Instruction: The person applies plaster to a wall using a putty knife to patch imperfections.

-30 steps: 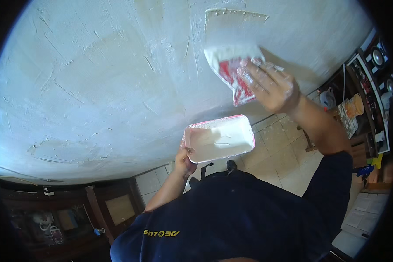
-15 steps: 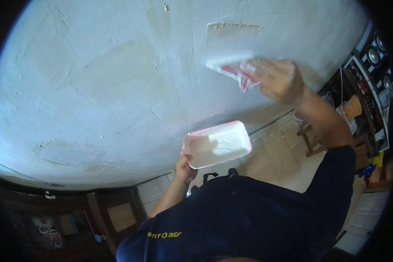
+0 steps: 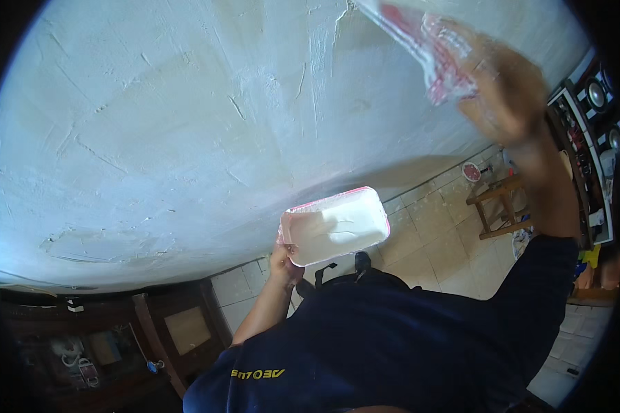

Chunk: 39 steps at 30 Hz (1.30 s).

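Note:
My left hand (image 3: 286, 264) grips the left end of a pink-rimmed rectangular tub (image 3: 377, 237) at waist height. White putty (image 3: 334, 233) coats its inside and forms a smooth layer on the bottom. At the upper right, my raised right hand (image 3: 506, 89) is closed around a flat red-and-white putty spreader (image 3: 434, 58), smeared with white. Motion blurs this hand and part of the spreader. Its long edge points up and left against the pale wall; whether it touches cannot be told. The wall (image 3: 186, 131) carries ridges, streaks and rough patches of putty.
A wooden stool (image 3: 499, 203) stands on the spotted tiled floor (image 3: 420, 255) to the right. Beyond it is a shelf unit with round speakers (image 3: 596, 94). Dark wooden cabinets (image 3: 103, 351) fill the lower left. A round reddish container (image 3: 470, 171) lies near the wall's foot.
My right hand has moved up and to the right with the spreader, from mid-wall toward the top of the picture. The tub in my left hand has shifted slightly left.

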Motion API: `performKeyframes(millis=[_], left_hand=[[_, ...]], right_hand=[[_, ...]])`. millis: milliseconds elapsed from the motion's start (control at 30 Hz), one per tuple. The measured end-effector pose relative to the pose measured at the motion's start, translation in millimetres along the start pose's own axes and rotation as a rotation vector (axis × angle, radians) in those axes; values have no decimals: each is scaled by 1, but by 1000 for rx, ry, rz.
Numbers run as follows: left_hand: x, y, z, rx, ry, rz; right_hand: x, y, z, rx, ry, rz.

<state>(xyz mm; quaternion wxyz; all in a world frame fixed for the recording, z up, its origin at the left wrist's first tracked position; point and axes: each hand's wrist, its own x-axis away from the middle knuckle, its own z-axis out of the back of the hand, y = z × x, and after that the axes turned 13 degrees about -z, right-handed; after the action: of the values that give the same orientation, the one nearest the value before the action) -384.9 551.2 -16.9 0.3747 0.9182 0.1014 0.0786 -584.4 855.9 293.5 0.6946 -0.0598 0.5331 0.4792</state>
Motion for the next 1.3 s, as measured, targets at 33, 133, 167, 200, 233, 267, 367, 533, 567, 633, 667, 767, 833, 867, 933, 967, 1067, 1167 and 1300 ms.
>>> performKeyframes(millis=[33,133,167,200,233,267,367,533,567,633,667,767,833,867,933,967,1067,1167,1300], left_hand=[[-1,1,3,-4,7,1],[-3,3,-2,-45,-23,24],[-3,5,-6,-48,-31,10],[-4,6,-8,-51,-39,-5],[-5,6,-6,-49,-43,3],[-6,7,-2,-53,-43,35],[-10,7,8,-53,-66,72],[-10,15,-6,-50,-109,66],[-8,16,-7,-50,-111,60],[-5,17,-9,-51,-125,45],[-4,16,-8,-56,-119,39],[-1,13,-3,-42,-133,21],[2,13,-7,-29,-118,0],[4,11,-3,-26,-125,-10],[5,9,3,-12,-167,-3],[4,9,6,-1,-207,5],[3,5,13,-10,-196,11],[5,7,9,24,-137,48],[5,6,18,11,-137,86]], right_hand=[[-6,-21,-4,69,-50,-10],[15,-51,-27,130,-40,-25],[26,-63,-36,111,-53,-66],[35,-73,-44,93,-65,-105],[42,-81,-48,98,-71,-108],[46,-88,-54,89,-63,-131],[58,-107,-67,33,-76,-189],[76,-128,-77,-63,-189,-187],[77,-128,-76,-53,-182,-182],[72,-124,-71,-160,-245,-249],[67,-117,-69,-200,-247,-282],[47,-87,-54,-247,-238,-257],[22,-65,-40,-213,-177,-245],[11,-56,-32,-190,-125,-238],[-6,-40,-25,-177,-106,-215],[-13,-33,-22,-167,-86,-194],[-33,-16,-8,-172,-114,-167],[-49,-3,-1,-84,-36,-173],[-68,-3,2,-71,140,-135]])
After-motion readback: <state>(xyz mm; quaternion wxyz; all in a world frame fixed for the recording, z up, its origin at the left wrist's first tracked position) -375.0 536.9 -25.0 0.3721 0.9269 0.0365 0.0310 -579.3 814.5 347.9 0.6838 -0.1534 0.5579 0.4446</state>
